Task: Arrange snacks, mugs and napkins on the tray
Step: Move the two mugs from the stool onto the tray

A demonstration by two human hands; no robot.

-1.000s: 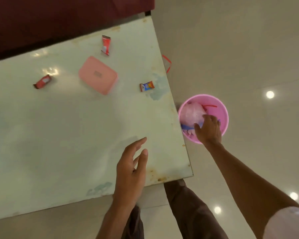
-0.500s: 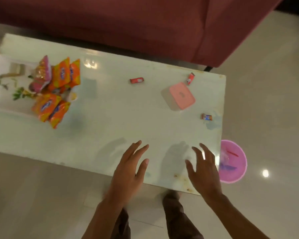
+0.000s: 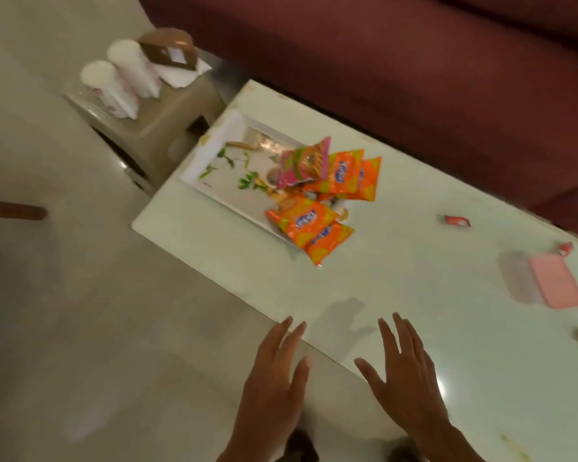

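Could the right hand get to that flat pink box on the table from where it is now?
Probably yes. The right hand is open and holds nothing, the pink box lies on the table off to its right, and only bare tabletop shows between them.

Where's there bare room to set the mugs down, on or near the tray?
Tray: bare from the stool end to the snack packets. Table: bare between those packets and the pink box. Crowded: the tray's other end, where packets pile up.
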